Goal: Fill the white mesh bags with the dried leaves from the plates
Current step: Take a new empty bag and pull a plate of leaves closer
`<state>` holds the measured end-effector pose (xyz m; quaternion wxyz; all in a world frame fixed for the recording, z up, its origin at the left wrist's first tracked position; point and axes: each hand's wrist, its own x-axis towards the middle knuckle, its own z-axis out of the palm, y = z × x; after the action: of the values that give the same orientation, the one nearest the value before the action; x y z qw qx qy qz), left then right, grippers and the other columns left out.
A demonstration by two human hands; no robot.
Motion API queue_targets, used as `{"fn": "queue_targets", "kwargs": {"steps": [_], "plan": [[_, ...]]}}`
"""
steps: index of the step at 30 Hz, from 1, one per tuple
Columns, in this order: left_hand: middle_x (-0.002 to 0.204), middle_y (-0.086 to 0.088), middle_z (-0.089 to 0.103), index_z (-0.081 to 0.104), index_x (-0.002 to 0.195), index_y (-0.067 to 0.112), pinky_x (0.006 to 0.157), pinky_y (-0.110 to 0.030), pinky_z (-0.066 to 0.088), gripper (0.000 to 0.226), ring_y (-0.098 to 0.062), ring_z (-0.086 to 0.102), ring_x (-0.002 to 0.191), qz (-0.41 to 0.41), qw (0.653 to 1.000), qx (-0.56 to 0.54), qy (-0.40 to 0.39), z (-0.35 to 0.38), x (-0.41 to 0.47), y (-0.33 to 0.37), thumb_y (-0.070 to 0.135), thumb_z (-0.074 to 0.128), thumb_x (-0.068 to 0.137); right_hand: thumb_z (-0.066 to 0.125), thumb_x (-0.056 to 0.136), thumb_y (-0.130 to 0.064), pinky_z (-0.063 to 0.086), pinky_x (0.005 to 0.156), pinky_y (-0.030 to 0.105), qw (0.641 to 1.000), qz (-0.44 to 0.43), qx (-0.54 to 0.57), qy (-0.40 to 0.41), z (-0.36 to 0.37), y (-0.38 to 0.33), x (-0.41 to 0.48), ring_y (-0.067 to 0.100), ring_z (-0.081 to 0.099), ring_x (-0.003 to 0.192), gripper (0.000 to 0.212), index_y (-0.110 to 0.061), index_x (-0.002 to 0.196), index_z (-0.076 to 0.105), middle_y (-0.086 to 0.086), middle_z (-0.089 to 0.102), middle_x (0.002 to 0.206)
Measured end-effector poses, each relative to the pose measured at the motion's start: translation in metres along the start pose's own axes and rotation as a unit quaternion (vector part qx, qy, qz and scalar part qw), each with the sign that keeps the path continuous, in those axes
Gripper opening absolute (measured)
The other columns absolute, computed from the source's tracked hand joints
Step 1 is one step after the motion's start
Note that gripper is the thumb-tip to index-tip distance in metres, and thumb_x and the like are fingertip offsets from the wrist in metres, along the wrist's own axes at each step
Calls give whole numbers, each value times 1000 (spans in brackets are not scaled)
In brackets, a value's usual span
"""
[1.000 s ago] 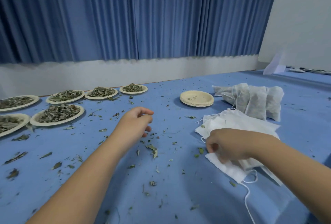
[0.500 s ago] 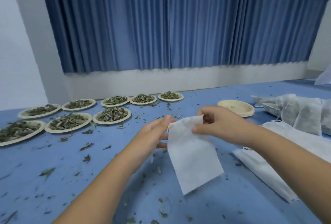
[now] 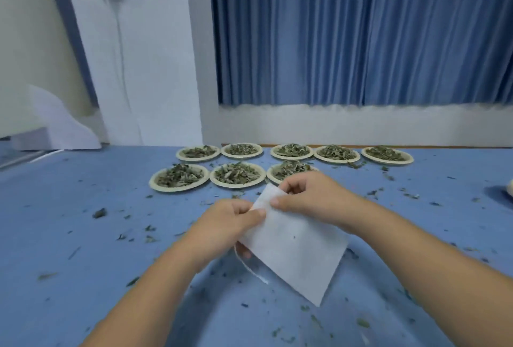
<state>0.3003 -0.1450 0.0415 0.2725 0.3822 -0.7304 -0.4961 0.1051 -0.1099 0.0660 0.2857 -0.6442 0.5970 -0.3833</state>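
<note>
A: The flat white rectangular mesh bag (image 3: 294,246), what is it made of?
B: Thin, fine-woven cloth, matt and smooth, with no sheen.
A: And the round cream plates (image 3: 179,188) near the table's far edge?
B: Pressed paper or pulp by the look, matt, with smooth rims. The grey-green dried leaves (image 3: 236,173) on them are crumpled, dull and brittle-looking.
A: The table top?
B: A blue matt covering (image 3: 83,208), even and smooth; cloth or sheet, I cannot tell. A thin strip of brown wood (image 3: 444,147) shows along the far edge.
A: Behind?
B: A blue pleated cloth curtain (image 3: 361,41), faintly lustrous, and a white painted wall (image 3: 155,83), matt.
</note>
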Motion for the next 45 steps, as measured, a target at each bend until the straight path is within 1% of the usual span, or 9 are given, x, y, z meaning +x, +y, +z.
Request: {"fn": "queue_targets", "kwargs": {"steps": [3,7,11,16,19,24,33,37,45], "plan": [[59,-10,62,60,75,6,41,-25,38,27,-19,51,46,-45,994,7,102,-44,-3,-28,25,54,94,70,82,-40,38,45,16,999,34,-1,16,37,-8,42,2,51,52,22,-20,74,70,-13,60,60],[46,-1,38,42,68,12,39,-18,21,24,-14,29,36,-114,958,-36,262,-98,-5,-63,15,50,90,63,89,-28,41,49,24,992,118,31,26,79,-7,97,14,54,62,23,-6,90,70,0,67,76],[49,-1,30,33,64,14,37,-17,17,25,-13,23,34,-146,910,-126,366,-126,-3,-83,7,43,86,56,93,-14,43,41,22,965,216,148,1,124,-4,143,16,51,48,19,3,100,62,8,63,65],[38,2,38,43,71,12,41,-21,25,19,-17,32,39,-157,863,-244,414,-137,5,-91,11,46,90,41,100,-6,48,38,21,922,253,294,14,164,-8,197,20,54,55,35,0,134,39,18,59,78],[44,-1,43,48,76,11,41,-22,26,18,-17,34,42,-161,843,-285,426,-144,6,-93,16,46,93,34,102,-4,47,35,19,910,277,307,33,181,-13,221,16,57,42,42,-5,144,34,20,60,83],[68,-4,33,43,88,13,37,-20,18,5,-15,25,45,-162,835,-305,428,-150,8,-99,16,42,93,34,100,0,42,34,14,904,301,297,69,197,-14,243,12,55,38,43,-7,142,37,17,61,75],[57,1,27,36,68,15,38,-19,18,23,-15,21,41,-161,789,-333,490,-153,2,-95,12,40,91,32,97,5,31,33,11,907,236,344,62,180,-20,222,10,44,49,29,2,119,50,10,52,69],[57,1,26,36,67,16,44,-23,19,24,-16,21,43,-141,801,-318,487,-147,-2,-89,14,38,91,38,99,0,30,30,11,911,219,348,26,146,-20,185,8,44,43,21,-3,83,51,6,48,65],[58,2,24,31,67,18,40,-20,18,29,-13,21,41,-61,899,-182,393,-117,6,-70,15,43,93,50,95,-4,22,24,13,910,245,334,-9,47,16,48,8,38,30,21,-5,73,50,2,46,46]]}}
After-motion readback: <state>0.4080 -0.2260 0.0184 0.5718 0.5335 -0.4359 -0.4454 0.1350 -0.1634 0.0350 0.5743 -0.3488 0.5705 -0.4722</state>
